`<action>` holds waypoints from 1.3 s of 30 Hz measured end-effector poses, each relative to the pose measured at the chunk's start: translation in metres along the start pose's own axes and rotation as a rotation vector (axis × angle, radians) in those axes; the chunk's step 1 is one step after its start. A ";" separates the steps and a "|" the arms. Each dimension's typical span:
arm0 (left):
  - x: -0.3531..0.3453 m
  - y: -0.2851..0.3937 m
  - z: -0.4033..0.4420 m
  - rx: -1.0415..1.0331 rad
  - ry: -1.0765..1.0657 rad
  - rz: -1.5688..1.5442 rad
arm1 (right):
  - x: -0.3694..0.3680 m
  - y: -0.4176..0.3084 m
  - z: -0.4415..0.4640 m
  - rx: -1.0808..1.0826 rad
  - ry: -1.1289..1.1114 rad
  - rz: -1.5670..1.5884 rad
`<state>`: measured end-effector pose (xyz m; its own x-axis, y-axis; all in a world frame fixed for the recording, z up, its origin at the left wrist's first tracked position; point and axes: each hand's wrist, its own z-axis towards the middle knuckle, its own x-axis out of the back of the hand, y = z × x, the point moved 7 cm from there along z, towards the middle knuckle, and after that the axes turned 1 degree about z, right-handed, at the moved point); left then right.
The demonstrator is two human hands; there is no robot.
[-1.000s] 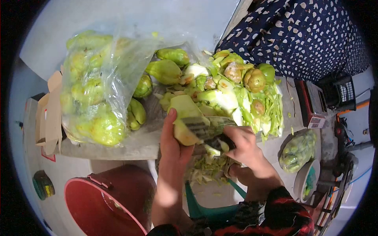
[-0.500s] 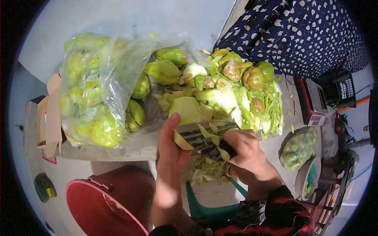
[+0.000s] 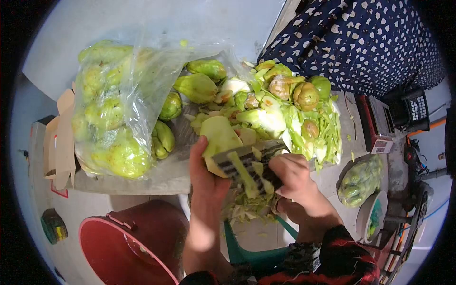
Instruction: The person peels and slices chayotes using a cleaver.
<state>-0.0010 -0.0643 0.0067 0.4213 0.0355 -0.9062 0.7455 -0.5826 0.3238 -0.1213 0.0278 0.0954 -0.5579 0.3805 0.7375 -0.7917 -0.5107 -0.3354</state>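
My left hand [image 3: 204, 173] grips a large pale peeled chayote [image 3: 218, 135] from its near side, thumb along its left edge. My right hand [image 3: 295, 175] is closed round the handle of a broad-bladed knife [image 3: 267, 157], most of the handle hidden by the fingers. The blade lies flat against the chayote's near right side, and strips of peel [image 3: 244, 175] cling to its face. Just beyond my hands, a heap of green peelings [image 3: 327, 118] covers the table, with peeled pieces and brownish chayotes [image 3: 306, 95] among it.
A clear plastic bag of chayotes [image 3: 114, 156] stands at the table's left, whole chayotes [image 3: 195, 88] beside it. A red bucket [image 3: 133, 247] sits on the floor below. Peel scraps [image 3: 242, 206] lie beneath my hands. A red scale [image 3: 375, 121] and another bagged lot [image 3: 361, 180] are at right.
The chayote has tipped a little up and left in my left hand. The blade has shifted slightly, and a longer strip of peel now hangs on its face.
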 end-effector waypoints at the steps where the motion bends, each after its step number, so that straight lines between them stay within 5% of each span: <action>1: -0.001 -0.001 -0.001 0.016 -0.040 -0.003 | 0.000 -0.003 0.001 -0.002 0.000 0.001; 7: 0.001 -0.009 0.004 0.075 -0.125 -0.148 | -0.004 -0.020 0.008 0.083 -0.085 -0.088; 11: -0.002 -0.008 0.000 0.061 -0.088 -0.042 | -0.013 -0.003 0.002 -0.061 -0.061 -0.077; 13: 0.000 -0.001 -0.005 -0.061 0.206 0.018 | -0.019 0.017 -0.005 -0.225 -0.151 -0.098; 16: 0.004 -0.002 -0.005 0.001 0.137 0.015 | -0.011 0.006 -0.003 -0.068 -0.001 0.011; 19: 0.007 -0.005 -0.002 0.076 -0.033 0.046 | -0.002 -0.004 -0.002 -0.090 -0.105 0.055; 22: 0.005 -0.006 -0.005 -0.029 0.023 0.087 | 0.001 -0.006 0.004 -0.061 -0.090 -0.027; 25: -0.001 -0.003 -0.012 -0.016 0.082 0.176 | -0.018 0.044 -0.012 -0.436 -0.135 -0.057; 30: 0.000 -0.006 -0.001 0.027 -0.063 0.084 | 0.002 -0.004 -0.005 -0.063 -0.028 0.026; 33: -0.001 -0.008 -0.001 0.043 -0.118 0.069 | -0.002 -0.008 -0.002 -0.090 -0.189 0.110; 39: -0.001 -0.001 -0.008 0.006 0.028 0.143 | -0.022 0.039 -0.007 -0.376 -0.131 -0.142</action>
<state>0.0019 -0.0572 0.0098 0.5376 -0.0256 -0.8428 0.6736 -0.5882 0.4476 -0.1411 0.0053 0.0616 -0.4196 0.3131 0.8520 -0.9076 -0.1343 -0.3977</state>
